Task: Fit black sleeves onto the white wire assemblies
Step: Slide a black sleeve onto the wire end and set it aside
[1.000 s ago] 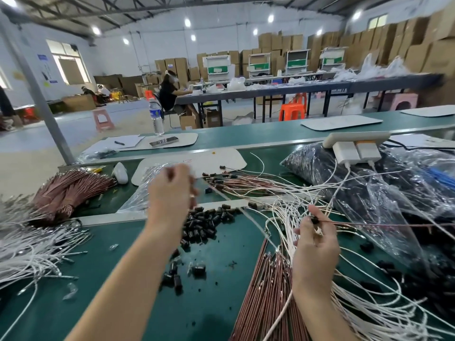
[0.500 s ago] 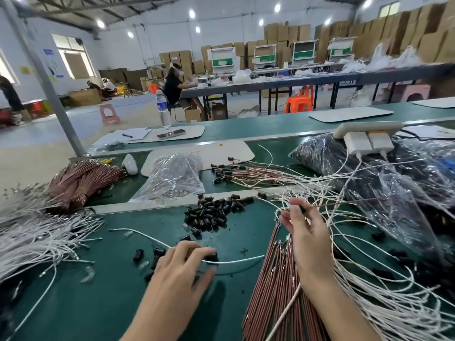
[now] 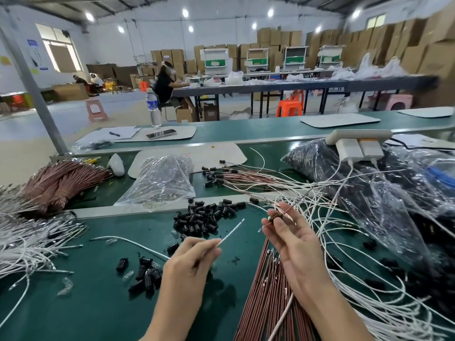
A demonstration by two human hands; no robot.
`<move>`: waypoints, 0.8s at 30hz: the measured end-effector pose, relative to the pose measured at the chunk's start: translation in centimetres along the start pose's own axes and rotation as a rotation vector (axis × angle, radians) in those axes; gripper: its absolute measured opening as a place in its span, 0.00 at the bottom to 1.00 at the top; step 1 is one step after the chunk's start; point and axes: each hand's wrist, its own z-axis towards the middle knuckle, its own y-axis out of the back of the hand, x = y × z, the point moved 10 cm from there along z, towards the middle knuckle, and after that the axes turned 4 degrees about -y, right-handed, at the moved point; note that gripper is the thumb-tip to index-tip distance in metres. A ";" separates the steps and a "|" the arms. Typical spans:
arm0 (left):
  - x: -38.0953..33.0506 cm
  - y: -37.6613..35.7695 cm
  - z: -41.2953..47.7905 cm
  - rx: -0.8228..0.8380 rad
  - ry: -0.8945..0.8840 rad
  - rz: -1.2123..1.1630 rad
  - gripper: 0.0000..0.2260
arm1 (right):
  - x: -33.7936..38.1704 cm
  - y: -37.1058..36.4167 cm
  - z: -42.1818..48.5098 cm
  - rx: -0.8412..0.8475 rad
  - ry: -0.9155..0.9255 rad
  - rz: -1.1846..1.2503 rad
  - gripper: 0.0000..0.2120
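Two hands [image 3: 189,265] [image 3: 294,242], one water bottle [image 3: 154,108], two white chargers [image 3: 349,150] [image 3: 370,148], one pen [image 3: 114,134]

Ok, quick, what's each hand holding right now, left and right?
Left hand: pinching a white wire.
Right hand: pinching the end of a brown wire at its fingertips.

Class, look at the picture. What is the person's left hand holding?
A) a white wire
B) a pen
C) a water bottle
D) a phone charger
A: the left hand pinches a thin white wire, whose free end sticks up and to the right above the green table.
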 end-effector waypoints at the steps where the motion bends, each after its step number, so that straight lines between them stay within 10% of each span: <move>1: 0.0 0.2 0.0 -0.016 -0.005 -0.004 0.10 | -0.3 -0.2 0.0 0.018 -0.027 0.018 0.15; 24: -0.8 -1.0 -0.2 0.069 -0.102 0.003 0.04 | -2.8 -2.3 -1.0 0.155 -0.253 -0.019 0.14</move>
